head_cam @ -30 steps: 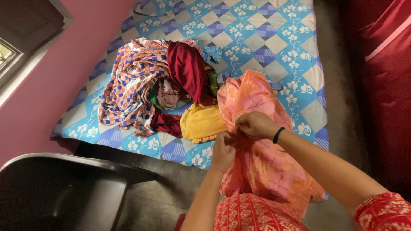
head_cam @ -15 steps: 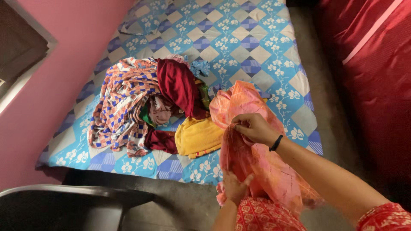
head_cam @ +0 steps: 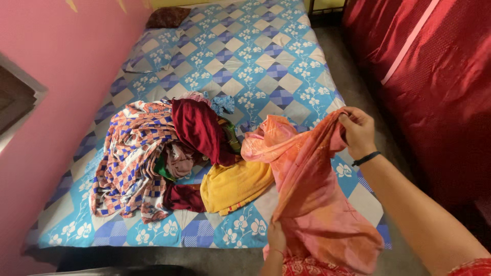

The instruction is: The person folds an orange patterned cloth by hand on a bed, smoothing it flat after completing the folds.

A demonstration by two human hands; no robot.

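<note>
I hold a thin pink-and-orange cloth [head_cam: 312, 194] stretched between both hands over the near edge of the bed. My right hand [head_cam: 358, 130], with a black band on the wrist, grips its upper edge, raised to the right. My left hand [head_cam: 276, 237] grips a lower edge, low and close to my body, mostly hidden by the fabric. Part of the cloth trails onto the bed beside a yellow garment [head_cam: 232, 186].
A heap of clothes lies on the bed: a checked orange-and-blue cloth [head_cam: 133, 158], a maroon garment [head_cam: 197, 128]. The bed has a blue floral patchwork sheet [head_cam: 255, 56] and a dark pillow [head_cam: 166, 16]. Pink wall left, red curtain [head_cam: 440, 87] right.
My right hand has swung up and to the right, pulling the pink cloth open. My left hand stayed low. The view has tilted up, showing more of the bed.
</note>
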